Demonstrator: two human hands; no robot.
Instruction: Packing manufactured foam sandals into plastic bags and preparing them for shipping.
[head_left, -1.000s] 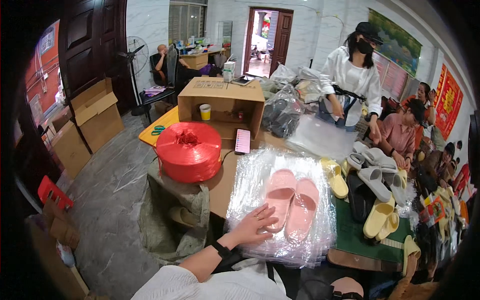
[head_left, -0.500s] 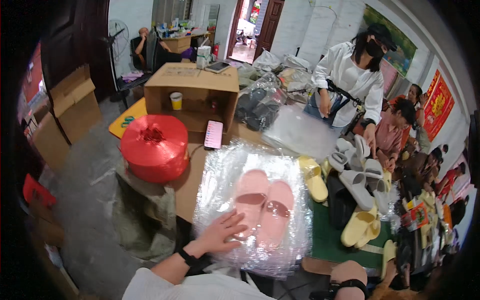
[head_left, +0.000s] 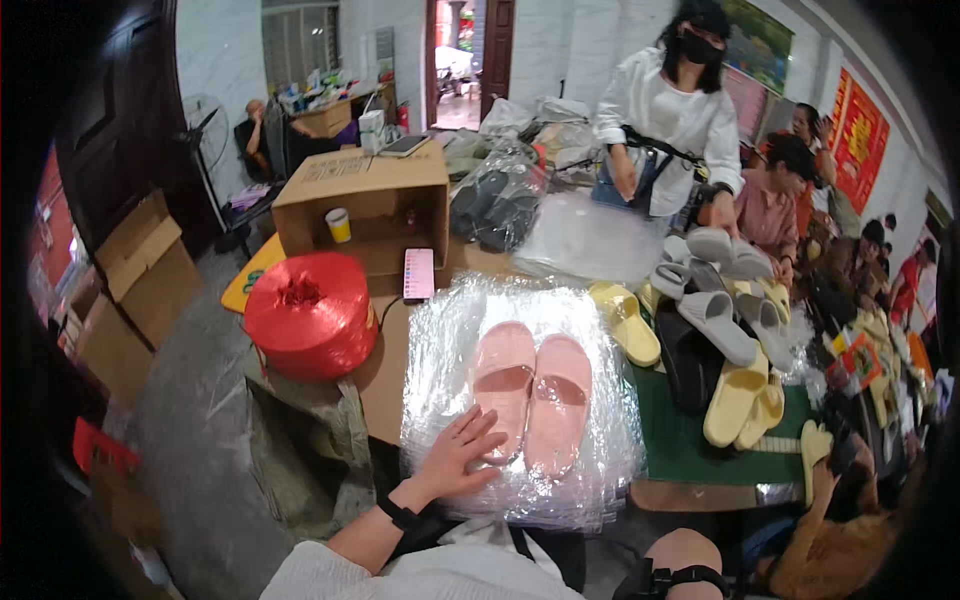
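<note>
A pair of pink slide slippers [head_left: 560, 410] lies side by side, toes pointing away from me, on a stack of clear plastic bags [head_left: 430, 350]. My left hand [head_left: 465, 450] rests flat with fingers spread, its fingertips at the heel of the left slipper. Nothing is gripped in it. At the lower edge a rounded, bare part of my right arm or hand [head_left: 685, 552] shows above a black strap; its fingers cannot be seen. Grey slippers [head_left: 722, 325] and yellow slippers [head_left: 738, 405] are heaped right of the bags, nearest to that side.
A red roll of plastic twine [head_left: 312, 318] stands left of the bags. Behind are an open cardboard box [head_left: 370, 180] holding a yellow-and-white cup [head_left: 338, 226], and a phone [head_left: 419, 276]. Across the table a masked co-worker [head_left: 675, 120] reaches into the grey slippers. Another person, lower right, holds a yellow slipper [head_left: 815, 450].
My view has shifted slightly. My left hand stays open by the pink slippers. The co-worker's hand has come down over the grey slippers, and the yellow slipper at lower right has shifted.
</note>
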